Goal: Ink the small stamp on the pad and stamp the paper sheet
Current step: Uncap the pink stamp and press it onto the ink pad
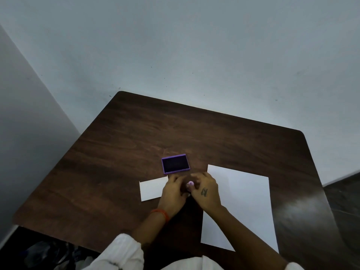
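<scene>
Both hands met over a dark table; the left hand and right hand together gripped a small stamp between their fingertips. An open purple pad lay just beyond, the paper to the right.

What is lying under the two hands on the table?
Between the left hand and right hand a small purple-tipped thing shows, probably the stamp. The rest is covered. The white card runs under the left hand.
</scene>
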`<action>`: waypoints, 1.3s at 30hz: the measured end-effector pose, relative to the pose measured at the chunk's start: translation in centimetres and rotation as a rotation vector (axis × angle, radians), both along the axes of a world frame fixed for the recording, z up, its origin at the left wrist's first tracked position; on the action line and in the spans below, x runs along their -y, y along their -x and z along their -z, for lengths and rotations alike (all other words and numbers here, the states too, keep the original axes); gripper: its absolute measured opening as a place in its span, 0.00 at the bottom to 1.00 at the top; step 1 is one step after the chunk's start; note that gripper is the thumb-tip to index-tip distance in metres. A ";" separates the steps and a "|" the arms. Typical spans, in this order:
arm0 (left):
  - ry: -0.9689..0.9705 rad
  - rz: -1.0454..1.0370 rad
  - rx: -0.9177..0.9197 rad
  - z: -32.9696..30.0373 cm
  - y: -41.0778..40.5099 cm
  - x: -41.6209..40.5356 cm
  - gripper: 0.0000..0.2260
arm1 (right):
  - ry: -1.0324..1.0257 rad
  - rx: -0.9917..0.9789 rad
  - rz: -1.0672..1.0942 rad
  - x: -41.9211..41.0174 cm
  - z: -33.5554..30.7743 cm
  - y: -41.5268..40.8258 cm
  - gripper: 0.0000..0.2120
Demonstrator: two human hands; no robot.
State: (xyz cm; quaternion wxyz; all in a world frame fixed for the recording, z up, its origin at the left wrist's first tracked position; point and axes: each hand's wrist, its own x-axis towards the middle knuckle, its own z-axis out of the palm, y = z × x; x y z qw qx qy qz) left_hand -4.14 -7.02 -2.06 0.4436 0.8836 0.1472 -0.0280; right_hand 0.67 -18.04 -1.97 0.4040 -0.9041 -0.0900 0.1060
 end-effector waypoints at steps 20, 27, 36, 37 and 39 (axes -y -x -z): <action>0.361 -0.111 0.144 -1.5 -1.4 0.1 0.08 | -0.340 -0.198 0.063 2.3 -2.8 -2.0 0.07; 0.461 -0.129 0.160 -2.5 -1.1 0.1 0.07 | -0.414 -0.293 0.118 2.4 -3.2 -2.1 0.10; 0.460 -0.130 0.142 -2.4 -1.0 -0.3 0.08 | -0.511 -0.418 0.017 3.2 -4.1 -2.5 0.11; 0.452 -0.125 0.148 -2.5 -1.1 -0.2 0.07 | -0.517 -0.443 0.037 3.1 -4.1 -2.5 0.10; 0.438 -0.108 0.159 -2.6 -1.1 -0.1 0.08 | -0.494 -0.429 0.057 3.0 -4.1 -2.4 0.06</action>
